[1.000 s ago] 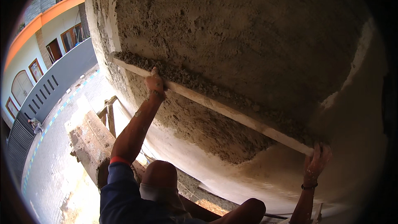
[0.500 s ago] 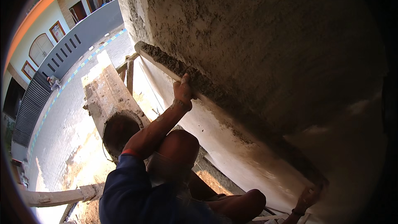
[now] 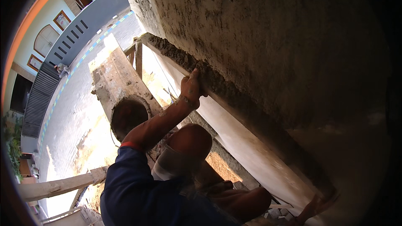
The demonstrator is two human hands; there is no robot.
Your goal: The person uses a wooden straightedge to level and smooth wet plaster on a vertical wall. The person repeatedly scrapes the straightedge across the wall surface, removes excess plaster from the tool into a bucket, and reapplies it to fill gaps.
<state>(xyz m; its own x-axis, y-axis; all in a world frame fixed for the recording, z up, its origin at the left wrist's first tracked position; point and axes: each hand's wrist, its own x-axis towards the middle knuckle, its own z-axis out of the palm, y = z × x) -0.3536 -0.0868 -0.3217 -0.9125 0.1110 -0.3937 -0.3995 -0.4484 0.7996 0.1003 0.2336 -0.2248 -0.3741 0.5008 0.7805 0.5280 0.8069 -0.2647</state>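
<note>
Long, straight, pale wood-like bar (image 3: 238, 117) slanted across rough grey-brown wall (image 3: 201, 21), upper-left end near wall's edge. Open grey brick paving (image 3: 86, 109) lay well left of bar. Crumbly grey mortar (image 3: 171, 50) lined bar's upper side. Counted: one bar, two hands, one round dark bucket (image 3: 129, 117) left of bar. Left hand (image 3: 191, 88) pinched bar, one digit over top. Right hand (image 3: 315, 206), by bar's lower-right end, blurred, shadowed; could not tell grip. Bucket's contents too dark.

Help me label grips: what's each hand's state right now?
Left hand: closed, gripping the long board.
Right hand: at the board's far end, dim and blurred; whether it grips cannot be told.
</note>
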